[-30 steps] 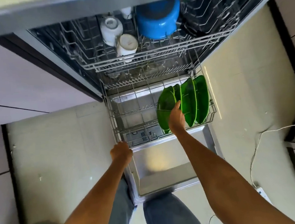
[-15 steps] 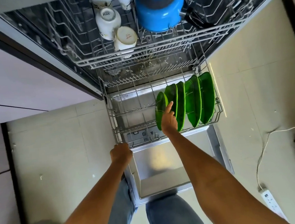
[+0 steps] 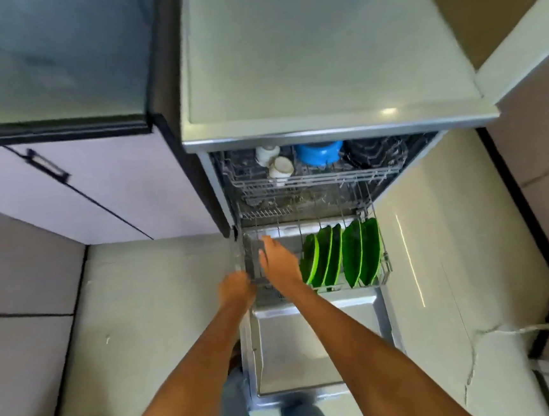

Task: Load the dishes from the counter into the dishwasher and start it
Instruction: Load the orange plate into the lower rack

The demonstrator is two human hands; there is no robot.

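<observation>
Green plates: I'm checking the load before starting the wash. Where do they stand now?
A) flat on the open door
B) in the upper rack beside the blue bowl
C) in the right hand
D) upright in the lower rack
D: the green plates stand on edge in the lower rack, at its right side.

No legible text, label or number anywhere; white cups (image 3: 276, 164) in upper rack beside the blue bowl (image 3: 319, 153) (any printing blurred beyond reading)
</observation>
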